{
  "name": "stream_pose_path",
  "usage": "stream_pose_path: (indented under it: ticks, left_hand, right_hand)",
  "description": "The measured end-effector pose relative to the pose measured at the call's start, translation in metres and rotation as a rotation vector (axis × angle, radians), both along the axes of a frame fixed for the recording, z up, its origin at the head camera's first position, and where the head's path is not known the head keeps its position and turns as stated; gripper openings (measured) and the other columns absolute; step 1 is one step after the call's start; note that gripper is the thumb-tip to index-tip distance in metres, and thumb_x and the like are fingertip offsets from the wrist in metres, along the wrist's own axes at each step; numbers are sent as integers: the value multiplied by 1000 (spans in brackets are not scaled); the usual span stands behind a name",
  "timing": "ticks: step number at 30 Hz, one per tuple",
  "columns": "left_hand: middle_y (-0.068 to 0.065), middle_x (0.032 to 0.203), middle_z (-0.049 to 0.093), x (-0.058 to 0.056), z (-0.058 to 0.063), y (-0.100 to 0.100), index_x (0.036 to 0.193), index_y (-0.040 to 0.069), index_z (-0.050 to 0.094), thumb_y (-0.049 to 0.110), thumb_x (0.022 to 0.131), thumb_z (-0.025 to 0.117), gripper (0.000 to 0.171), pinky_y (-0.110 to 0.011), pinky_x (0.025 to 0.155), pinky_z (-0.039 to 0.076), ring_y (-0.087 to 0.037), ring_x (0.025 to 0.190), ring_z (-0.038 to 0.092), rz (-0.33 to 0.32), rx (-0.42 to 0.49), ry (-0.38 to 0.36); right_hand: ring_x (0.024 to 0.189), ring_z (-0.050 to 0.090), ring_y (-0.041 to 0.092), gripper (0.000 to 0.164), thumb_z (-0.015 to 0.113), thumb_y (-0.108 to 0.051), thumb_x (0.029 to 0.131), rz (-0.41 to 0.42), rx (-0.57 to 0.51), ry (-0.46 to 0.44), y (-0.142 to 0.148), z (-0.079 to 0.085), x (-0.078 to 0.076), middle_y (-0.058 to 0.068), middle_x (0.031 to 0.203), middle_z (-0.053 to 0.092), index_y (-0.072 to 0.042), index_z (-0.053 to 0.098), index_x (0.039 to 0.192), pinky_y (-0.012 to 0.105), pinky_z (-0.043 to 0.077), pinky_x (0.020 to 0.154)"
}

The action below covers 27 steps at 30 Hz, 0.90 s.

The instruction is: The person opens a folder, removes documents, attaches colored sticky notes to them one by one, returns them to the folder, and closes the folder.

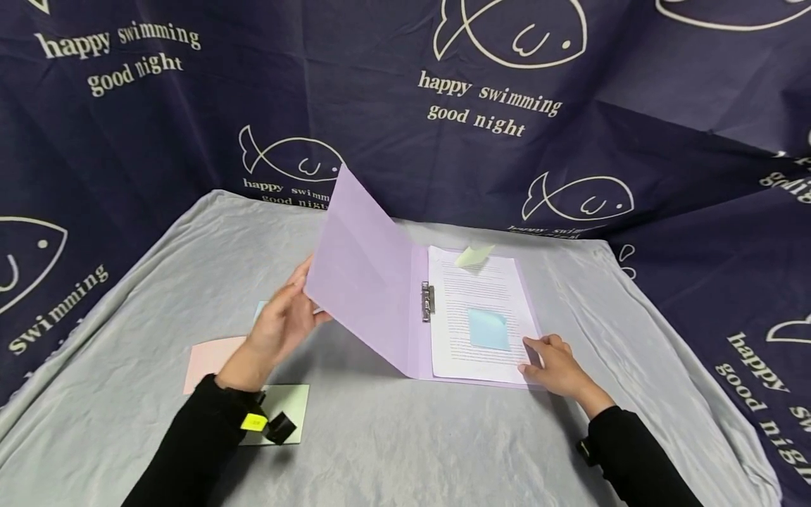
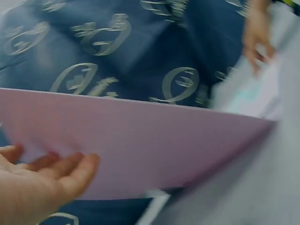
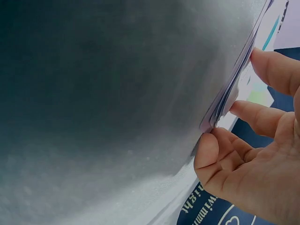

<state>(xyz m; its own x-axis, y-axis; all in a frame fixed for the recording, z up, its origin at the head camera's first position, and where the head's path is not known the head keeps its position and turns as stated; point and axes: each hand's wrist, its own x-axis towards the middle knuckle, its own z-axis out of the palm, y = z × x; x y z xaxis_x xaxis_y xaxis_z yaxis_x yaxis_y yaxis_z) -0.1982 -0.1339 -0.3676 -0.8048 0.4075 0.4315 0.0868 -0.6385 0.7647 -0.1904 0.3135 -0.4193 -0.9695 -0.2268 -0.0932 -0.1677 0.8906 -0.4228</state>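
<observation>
A lilac folder point(image 1: 380, 282) stands opened on the table, its left cover tilted up and its right side lying flat. Printed sheets point(image 1: 456, 362) lie on the flat side beside a metal clip point(image 1: 427, 301). A blue sticky note point(image 1: 488, 329) is on the top sheet, and a pale green note point(image 1: 474, 256) sticks up near its top. My left hand point(image 1: 279, 327) supports the raised cover from its outer side, fingers extended against it in the left wrist view. With its fingertips, my right hand point(image 1: 557, 366) touches the sheets near their lower right edge.
Left of the folder lie a pink paper point(image 1: 212, 359) and a pale green pad point(image 1: 288, 405), both partly behind the left arm. A blue paper corner point(image 1: 260, 308) shows by the left hand. Dark printed cloth point(image 1: 380, 91) hangs behind the grey-covered table point(image 1: 443, 451).
</observation>
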Motion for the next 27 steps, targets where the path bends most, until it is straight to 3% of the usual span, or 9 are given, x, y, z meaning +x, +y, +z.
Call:
stream_pose_path:
  ticks: [4,6,9,17,21,27]
  left_hand:
    - [-16,136,38,0,-13,23,150,10,7,20,96,48,68,-36,91,40,-23,113,48,128,-107,184]
    - [-21,135,37,1,-16,31,150,7,10,9,92,56,74,-34,90,41,-25,112,48,191,-158,229]
    - [-28,129,40,2,-17,38,149,6,15,-3,86,59,77,-31,88,43,-27,107,50,253,-222,250]
    - [-27,133,39,0,-13,44,149,6,15,-12,83,57,80,-34,89,42,-29,111,49,294,-273,289]
    - [-20,143,33,-1,-12,54,150,11,14,-15,75,66,95,-41,94,39,-32,119,45,392,-414,341]
    - [-16,148,26,-2,-22,75,147,1,20,-3,67,79,99,-47,94,38,-34,123,41,480,-653,510]
  right_hand:
    - [104,35,46,57,64,-13,82,5,-4,-12,1,0,1,32,117,39,13,45,129,57,35,82]
    - [104,35,45,57,64,-13,83,5,-3,-14,1,0,2,32,117,39,12,45,129,56,35,82]
    - [105,35,45,57,65,-14,83,2,-7,-15,2,-1,3,32,117,39,12,45,130,56,35,82]
    - [104,36,44,58,65,-14,83,-4,-11,-11,4,1,3,31,117,40,13,45,129,56,35,82]
    - [104,39,47,56,67,-11,81,24,2,22,7,1,3,33,118,43,14,46,127,57,35,83]
    - [104,42,47,54,68,-9,80,60,21,70,9,-3,4,33,117,46,15,48,124,57,34,84]
